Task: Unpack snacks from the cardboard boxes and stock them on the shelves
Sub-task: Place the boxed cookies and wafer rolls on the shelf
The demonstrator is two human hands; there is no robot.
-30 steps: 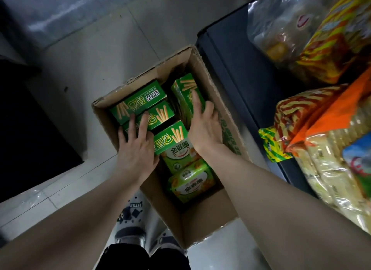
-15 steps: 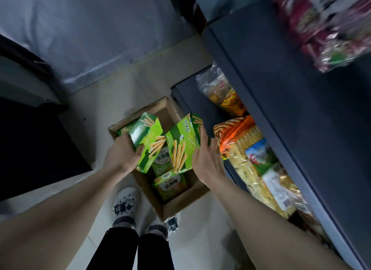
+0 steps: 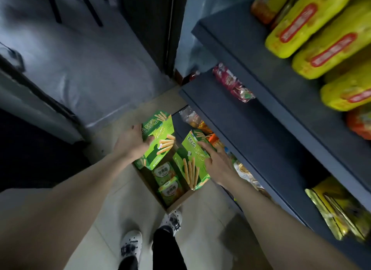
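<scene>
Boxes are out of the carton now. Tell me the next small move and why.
Probably swing both up to the right and set them on the bare stretch of shelf. The left hand grips one green box, the right hand another, both above the carton.

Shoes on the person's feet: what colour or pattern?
White shoes with small dark printed motifs, in the head view.
</scene>
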